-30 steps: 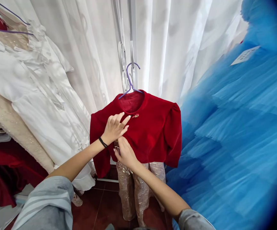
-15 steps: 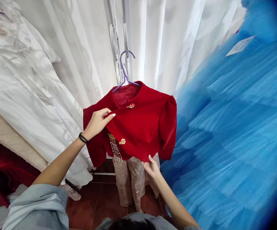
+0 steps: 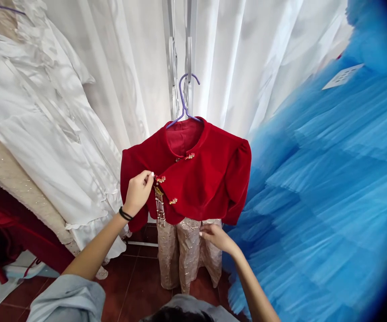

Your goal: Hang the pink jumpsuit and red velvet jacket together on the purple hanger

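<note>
A short-sleeved red velvet jacket [image 3: 210,170] hangs on a purple hanger [image 3: 182,96], its front flap lying across the chest. My left hand [image 3: 139,192] is closed in a pinch at the flap's left edge, beside a jewelled fastener [image 3: 161,180]. Below that fastener a beaded tassel brooch [image 3: 159,208] dangles. Another jewelled fastener [image 3: 173,201] sits lower on the flap, and one more [image 3: 190,156] is at the collar. Under the jacket hem, my right hand [image 3: 217,237] has its fingers loosely stretched in front of the shiny beige lower garment [image 3: 188,255], apparently holding nothing.
White dresses [image 3: 46,116] hang close on the left, above dark red fabric [image 3: 15,228]. A wide blue tulle gown [image 3: 314,188] fills the right side, with a white tag [image 3: 342,77]. White curtains [image 3: 233,58] hang behind; the floor has red-brown tiles [image 3: 140,286].
My left hand has lowered the flap from a lifted fold to lie against the jacket, now pinching lower at its edge. My right hand has let go of the hem and dropped slightly.
</note>
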`<state>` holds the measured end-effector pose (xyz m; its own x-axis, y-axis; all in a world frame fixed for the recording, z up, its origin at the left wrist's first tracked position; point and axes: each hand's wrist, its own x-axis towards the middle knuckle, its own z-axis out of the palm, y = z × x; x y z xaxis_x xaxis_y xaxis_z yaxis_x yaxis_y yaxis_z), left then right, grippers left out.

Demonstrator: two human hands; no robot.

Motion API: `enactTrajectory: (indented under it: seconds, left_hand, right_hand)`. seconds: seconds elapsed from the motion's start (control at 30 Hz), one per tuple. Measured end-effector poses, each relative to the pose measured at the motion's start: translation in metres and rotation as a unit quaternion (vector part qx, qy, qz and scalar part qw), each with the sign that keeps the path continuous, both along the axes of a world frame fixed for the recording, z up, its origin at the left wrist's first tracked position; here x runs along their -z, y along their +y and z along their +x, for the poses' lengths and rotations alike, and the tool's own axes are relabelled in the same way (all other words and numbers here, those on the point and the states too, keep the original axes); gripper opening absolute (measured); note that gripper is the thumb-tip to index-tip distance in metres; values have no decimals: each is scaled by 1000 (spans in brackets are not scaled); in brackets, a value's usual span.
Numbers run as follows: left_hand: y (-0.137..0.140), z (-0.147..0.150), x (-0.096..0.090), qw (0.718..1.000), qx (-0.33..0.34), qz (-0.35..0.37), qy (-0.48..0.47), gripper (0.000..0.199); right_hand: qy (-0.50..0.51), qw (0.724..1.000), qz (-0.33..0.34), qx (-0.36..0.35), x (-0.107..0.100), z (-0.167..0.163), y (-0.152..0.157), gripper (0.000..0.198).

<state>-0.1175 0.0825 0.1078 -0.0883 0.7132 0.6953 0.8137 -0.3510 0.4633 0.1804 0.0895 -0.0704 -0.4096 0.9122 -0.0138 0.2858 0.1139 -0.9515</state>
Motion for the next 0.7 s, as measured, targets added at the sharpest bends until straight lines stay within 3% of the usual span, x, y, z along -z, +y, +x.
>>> enactTrajectory:
  seconds: [0.07, 0.1, 0.2, 0.27, 0.33, 0.47, 0.7]
  left_hand:
    - [2, 3, 17, 997, -38, 57, 34, 21]
    - [5, 7, 24, 992, -60, 93, 56, 20]
    - [19, 29, 35, 970, -120, 189, 99, 27]
    - [29, 45, 34, 959, -140, 220, 107, 28]
    - [37, 57, 29, 956, -154, 222, 114, 35]
    - [49, 62, 18, 956, -178, 170, 157, 64]
    - [55, 33, 25, 947, -200, 175, 182, 48]
  right_hand:
    - [4, 991, 125, 40, -46, -5, -3, 40]
    - [2, 972, 215, 93, -70, -12, -3, 45]
    - [-59, 860, 440, 252, -131, -46, 6, 63]
    - [-133, 810, 497, 282, -155, -71, 19, 77]
    - [-204, 790, 508, 277, -163, -89, 37, 85]
    - [-268, 773, 508, 271, -155, -101, 71, 82]
    - [-266, 737, 507, 361, -147, -69, 76, 73]
